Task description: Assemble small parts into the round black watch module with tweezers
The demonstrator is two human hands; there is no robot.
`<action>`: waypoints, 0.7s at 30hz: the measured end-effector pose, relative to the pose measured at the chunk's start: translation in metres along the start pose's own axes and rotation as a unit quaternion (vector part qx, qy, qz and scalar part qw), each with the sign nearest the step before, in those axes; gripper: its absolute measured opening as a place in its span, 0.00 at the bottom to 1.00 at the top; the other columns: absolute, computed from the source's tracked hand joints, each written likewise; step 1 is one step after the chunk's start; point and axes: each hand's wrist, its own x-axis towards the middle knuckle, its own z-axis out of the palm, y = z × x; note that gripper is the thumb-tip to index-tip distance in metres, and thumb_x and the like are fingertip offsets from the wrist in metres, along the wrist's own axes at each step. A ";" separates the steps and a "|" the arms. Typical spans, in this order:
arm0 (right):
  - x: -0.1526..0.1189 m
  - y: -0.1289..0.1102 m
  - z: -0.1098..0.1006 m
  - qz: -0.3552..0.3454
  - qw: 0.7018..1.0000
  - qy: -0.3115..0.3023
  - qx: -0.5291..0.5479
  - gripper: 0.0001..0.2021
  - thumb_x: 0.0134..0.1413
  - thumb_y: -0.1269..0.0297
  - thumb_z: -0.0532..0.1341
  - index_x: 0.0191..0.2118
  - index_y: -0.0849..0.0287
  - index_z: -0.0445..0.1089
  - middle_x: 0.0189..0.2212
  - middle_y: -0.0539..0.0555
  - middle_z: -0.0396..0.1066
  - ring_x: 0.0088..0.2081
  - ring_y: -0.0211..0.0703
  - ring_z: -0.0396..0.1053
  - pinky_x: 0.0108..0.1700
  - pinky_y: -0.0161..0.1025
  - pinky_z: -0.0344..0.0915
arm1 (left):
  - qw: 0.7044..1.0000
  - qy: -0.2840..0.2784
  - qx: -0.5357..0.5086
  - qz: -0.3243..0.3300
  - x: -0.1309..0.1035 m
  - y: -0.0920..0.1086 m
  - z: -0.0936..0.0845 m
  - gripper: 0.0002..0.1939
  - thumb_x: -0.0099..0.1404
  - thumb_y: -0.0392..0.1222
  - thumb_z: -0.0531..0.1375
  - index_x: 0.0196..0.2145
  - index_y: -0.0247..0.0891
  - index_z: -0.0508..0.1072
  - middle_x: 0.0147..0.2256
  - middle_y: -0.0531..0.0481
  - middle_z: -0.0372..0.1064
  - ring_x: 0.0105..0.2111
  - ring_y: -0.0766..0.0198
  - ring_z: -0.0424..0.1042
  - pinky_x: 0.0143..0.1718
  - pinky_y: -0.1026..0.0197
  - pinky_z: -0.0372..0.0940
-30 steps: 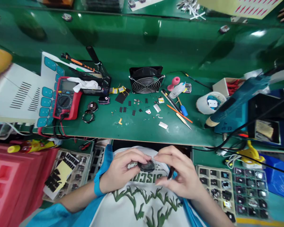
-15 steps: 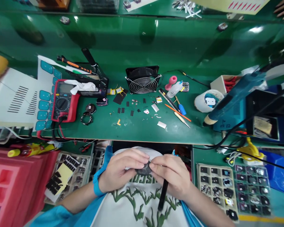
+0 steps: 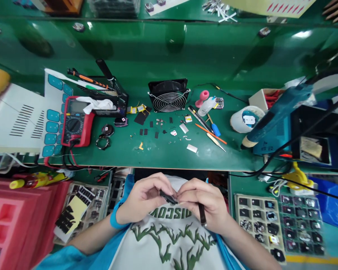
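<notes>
In front of my chest, my left hand [image 3: 146, 197] pinches a small flat dark piece [image 3: 168, 197] between thumb and fingers. The piece is tilted so that I see it nearly edge-on. My right hand [image 3: 204, 200] has its fingertips closed at the right end of the same piece. A dark slim tool [image 3: 202, 214] is tucked in the right hand and sticks out below the fingers; its tip is hidden, so I cannot tell its kind. Small black pads [image 3: 145, 131] lie on the green bench [image 3: 163, 155] just beyond my hands.
A fan [image 3: 169, 95] stands at the back. To the left are a red multimeter [image 3: 74, 122] and a tool holder. Tweezers, a brush and an orange stick [image 3: 211, 134] lie right of centre. A soldering iron [image 3: 278, 112] juts in at the right, above parts trays [image 3: 259, 225].
The dark piece has been turned from face-on to nearly edge-on. My left fingers have lifted and curled around it. The tool in my right hand has swung up and shows less of its length.
</notes>
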 end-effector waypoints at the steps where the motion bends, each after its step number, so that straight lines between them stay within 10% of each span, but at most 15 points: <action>1: 0.000 -0.001 0.000 0.002 1.000 0.000 -0.004 0.07 0.54 0.75 0.64 0.38 0.57 0.72 0.34 0.50 0.74 0.35 0.33 0.75 0.38 0.28 0.73 | 1.000 -0.004 -0.016 -0.002 0.000 0.000 0.000 0.03 0.61 0.35 0.62 0.35 0.36 0.74 0.34 0.48 0.70 0.35 0.64 0.73 0.35 0.61 0.71; 12: 0.000 -0.004 -0.001 -0.035 0.998 -0.013 -0.060 0.07 0.54 0.70 0.65 0.39 0.56 0.70 0.34 0.49 0.74 0.37 0.34 0.75 0.40 0.29 0.71 | 0.999 -0.018 -0.044 -0.002 0.000 -0.007 -0.006 0.02 0.61 0.36 0.62 0.34 0.36 0.73 0.35 0.49 0.69 0.35 0.64 0.73 0.37 0.59 0.71; 17: 0.003 0.001 0.001 0.074 0.997 -0.020 0.010 0.23 0.46 0.57 0.70 0.48 0.55 0.66 0.41 0.52 0.72 0.41 0.39 0.74 0.42 0.32 0.73 | 1.000 0.015 0.027 -0.001 -0.005 -0.011 -0.007 0.10 0.59 0.33 0.63 0.39 0.40 0.69 0.35 0.50 0.70 0.36 0.64 0.73 0.37 0.60 0.70; 21: 0.006 0.006 0.008 0.114 0.993 -0.027 0.008 0.12 0.50 0.60 0.67 0.41 0.55 0.69 0.32 0.48 0.71 0.33 0.34 0.73 0.34 0.29 0.71 | 0.983 0.028 0.183 -0.007 -0.008 -0.010 -0.009 0.18 0.54 0.31 0.65 0.40 0.42 0.67 0.34 0.55 0.69 0.35 0.67 0.71 0.37 0.64 0.69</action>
